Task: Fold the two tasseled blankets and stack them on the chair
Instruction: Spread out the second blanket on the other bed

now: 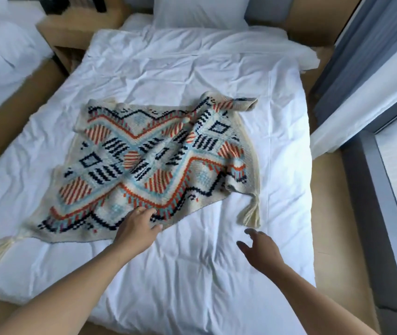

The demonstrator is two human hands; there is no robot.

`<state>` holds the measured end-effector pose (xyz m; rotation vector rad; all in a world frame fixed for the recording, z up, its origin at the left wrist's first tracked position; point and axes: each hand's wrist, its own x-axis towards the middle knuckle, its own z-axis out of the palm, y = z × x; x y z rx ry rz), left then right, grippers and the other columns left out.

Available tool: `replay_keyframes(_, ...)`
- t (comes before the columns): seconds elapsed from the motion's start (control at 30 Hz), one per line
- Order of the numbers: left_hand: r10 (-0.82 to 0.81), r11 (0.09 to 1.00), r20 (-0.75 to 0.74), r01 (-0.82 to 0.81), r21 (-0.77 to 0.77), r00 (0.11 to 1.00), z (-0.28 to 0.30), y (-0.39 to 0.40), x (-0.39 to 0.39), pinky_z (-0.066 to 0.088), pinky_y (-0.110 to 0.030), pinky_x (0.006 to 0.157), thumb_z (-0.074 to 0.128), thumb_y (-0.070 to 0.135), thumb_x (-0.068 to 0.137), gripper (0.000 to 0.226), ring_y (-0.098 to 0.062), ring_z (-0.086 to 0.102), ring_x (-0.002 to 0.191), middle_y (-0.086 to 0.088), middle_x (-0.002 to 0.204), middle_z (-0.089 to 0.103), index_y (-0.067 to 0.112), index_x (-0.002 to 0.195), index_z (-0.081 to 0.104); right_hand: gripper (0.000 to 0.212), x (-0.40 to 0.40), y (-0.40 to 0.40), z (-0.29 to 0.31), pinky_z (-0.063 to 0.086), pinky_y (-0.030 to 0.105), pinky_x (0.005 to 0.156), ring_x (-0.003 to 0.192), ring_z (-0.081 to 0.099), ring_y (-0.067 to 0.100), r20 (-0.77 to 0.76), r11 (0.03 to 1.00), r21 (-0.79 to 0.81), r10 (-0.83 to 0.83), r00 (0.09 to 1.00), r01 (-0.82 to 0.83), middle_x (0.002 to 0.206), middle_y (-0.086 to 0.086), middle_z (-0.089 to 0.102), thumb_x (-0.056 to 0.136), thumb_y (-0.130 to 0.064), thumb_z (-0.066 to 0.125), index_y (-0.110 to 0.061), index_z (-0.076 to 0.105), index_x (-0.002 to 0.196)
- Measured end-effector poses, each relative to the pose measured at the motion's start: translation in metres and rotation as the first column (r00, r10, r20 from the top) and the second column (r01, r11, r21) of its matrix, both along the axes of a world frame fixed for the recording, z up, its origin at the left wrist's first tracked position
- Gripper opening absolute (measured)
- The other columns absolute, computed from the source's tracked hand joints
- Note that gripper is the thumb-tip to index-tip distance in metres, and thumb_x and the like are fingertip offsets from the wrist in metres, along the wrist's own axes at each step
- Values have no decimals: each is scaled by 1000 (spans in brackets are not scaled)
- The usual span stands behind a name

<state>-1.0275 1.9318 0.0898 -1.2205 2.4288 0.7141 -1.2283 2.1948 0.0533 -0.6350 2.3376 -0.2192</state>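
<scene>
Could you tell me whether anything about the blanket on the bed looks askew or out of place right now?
Yes. The patterned blanket lies skewed on the white bed, rumpled by a diagonal ridge, and its far right corner is curled over. The left hand rests on its near edge; the right hand hovers clear.

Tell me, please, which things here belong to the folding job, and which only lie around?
For the job:
patterned blanket
its near-right tassel
left hand, touching the blanket's near edge
right hand, hovering open

Lying about:
white duvet
pillow
nightstand

No readable text, label, brand, number or sign appears anywhere; the scene carries only woven geometric patterning.
</scene>
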Motion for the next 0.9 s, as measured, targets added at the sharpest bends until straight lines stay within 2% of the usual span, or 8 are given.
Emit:
replay_keyframes(0.17,-104,993,87,98,63,991,-77,-16,-77,38,-38,110,60,45,97,56,-27,40,138,-5,153,42,19,145,50,56,-83,-48,-62,46,38,93,117,61,38,36,980,-16,-199,979,200,124,20,67,94,-43,62,-12,55,140)
replay_keyframes(0.27,-248,967,67,251,-39,966,-125,-12,-121,28,-45,119,61,49,95,68,-31,23,150,-6,165,26,25,154,36,60,-117,-71,-100,42,42,100,123,54,41,-2,920,-68,-388,922,387,130,23,60,93,-44,62,-8,51,139)
replay_keyframes(0.37,-353,929,35,354,-106,935,-166,-6,-160,17,-48,124,59,59,92,81,-26,8,156,1,171,12,31,159,22,52,-147,-93,-132,44,41,93,116,58,40,2,840,-120,-533,846,530,121,21,65,92,-47,61,-5,57,122)
replay_keyframes(0.43,-370,921,36,371,-116,929,-189,-6,-176,22,-50,122,64,59,88,83,-27,17,154,-2,167,23,30,157,28,51,-164,-107,-147,48,41,89,109,61,36,43,767,-193,-616,786,612,113,16,68,91,-52,63,-7,58,114)
replay_keyframes(0.53,-336,933,-110,315,-175,935,-211,-9,-178,46,-50,99,77,29,86,44,-33,54,125,-7,132,61,15,126,64,53,-176,-127,-154,52,37,85,98,62,27,188,646,-305,-679,709,700,107,6,64,89,-49,69,-13,53,125)
replay_keyframes(0.63,-259,961,-249,223,-162,933,-207,-12,-167,52,-43,70,69,-1,86,6,-36,63,88,-10,90,69,4,89,67,24,-166,-130,-151,43,34,66,81,59,27,109,741,-311,-594,797,595,84,2,62,93,-35,62,-11,61,97)
replay_keyframes(0.77,-289,956,-241,268,-115,926,-185,-3,-129,45,-36,50,66,-2,88,11,-36,65,70,-13,73,69,7,87,60,35,-112,-82,-147,35,36,56,64,50,28,112,814,-200,-535,838,546,61,2,51,94,-30,60,-11,47,69)
replay_keyframes(0.9,-378,926,-19,377,-38,926,-167,20,-63,49,-41,53,58,15,99,1,-35,63,69,-10,76,68,15,99,57,42,-35,13,-148,36,40,59,66,50,32,111,818,-9,-570,814,575,58,3,46,94,-30,64,-13,40,63)
